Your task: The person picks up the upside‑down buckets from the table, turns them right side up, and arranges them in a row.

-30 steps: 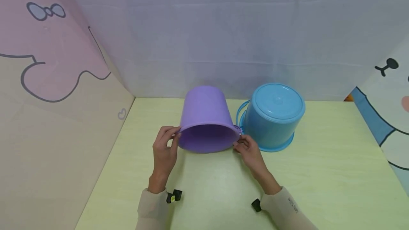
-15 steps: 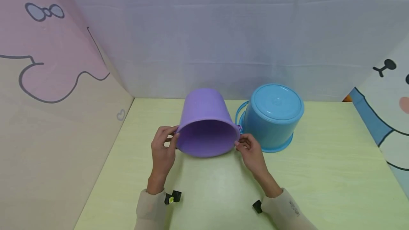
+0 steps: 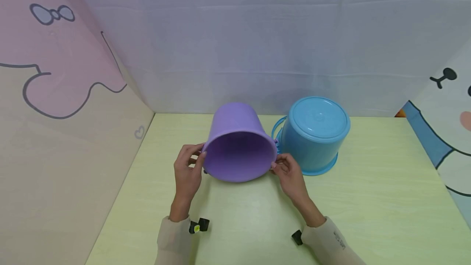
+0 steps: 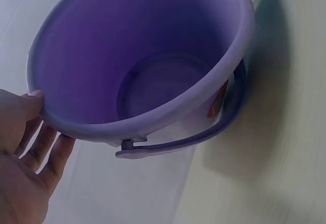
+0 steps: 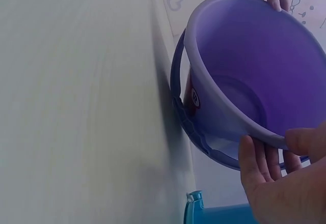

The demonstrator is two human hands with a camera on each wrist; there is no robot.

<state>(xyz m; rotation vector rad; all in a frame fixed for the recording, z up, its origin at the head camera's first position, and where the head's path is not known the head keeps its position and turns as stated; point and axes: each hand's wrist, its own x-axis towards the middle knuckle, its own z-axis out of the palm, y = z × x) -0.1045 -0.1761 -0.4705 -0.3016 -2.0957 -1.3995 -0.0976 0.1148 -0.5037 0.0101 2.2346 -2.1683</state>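
Observation:
A purple bucket (image 3: 237, 117) is tipped on its side, its mouth facing me and its base toward the back wall. My left hand (image 3: 188, 175) pinches the left of its rim, thumb on the inner side and fingers behind. On the opposite side my right hand (image 3: 290, 178) grips the rim the same way, thumb inside and fingers outside, as the right wrist view shows. The bucket's handle (image 5: 197, 141) hangs below the rim on the table side, close over the tabletop. Inside, the bucket holds nothing visible.
Just right of the purple bucket, a blue bucket (image 3: 312, 150) stands upside down, its handle (image 3: 276, 128) sticking out left. The pale yellow-green table (image 3: 382, 191) ends at a light cloth wall (image 3: 257, 44) behind. Printed panels flank both sides.
The purple bucket's mouth has tilted up toward me, so more of its inside shows. Both hands keep their hold on the rim; the blue bucket stays put.

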